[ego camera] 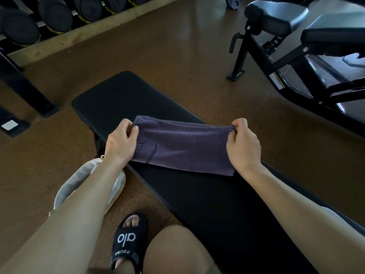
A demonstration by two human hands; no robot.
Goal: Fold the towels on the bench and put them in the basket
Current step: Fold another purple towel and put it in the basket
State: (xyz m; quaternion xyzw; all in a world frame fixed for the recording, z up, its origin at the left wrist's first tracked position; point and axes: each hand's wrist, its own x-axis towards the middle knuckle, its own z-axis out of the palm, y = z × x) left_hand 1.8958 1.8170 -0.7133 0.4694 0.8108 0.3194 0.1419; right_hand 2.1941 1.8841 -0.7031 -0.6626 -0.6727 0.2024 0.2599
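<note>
A purple towel (183,147), folded into a band, lies across the black bench (122,95). My left hand (120,141) pinches its upper left corner, and my right hand (243,147) pinches its upper right corner. That far edge is lifted slightly off the pad while the near edge rests on the bench. A pale fabric basket (77,180) sits on the floor left of the bench, partly hidden under my left forearm.
A dumbbell rack (59,18) lines the far left wall. An adjustable bench (296,46) with a black frame stands at the right. My sandalled foot (128,244) and knee are at the bottom. Brown floor surrounds the bench.
</note>
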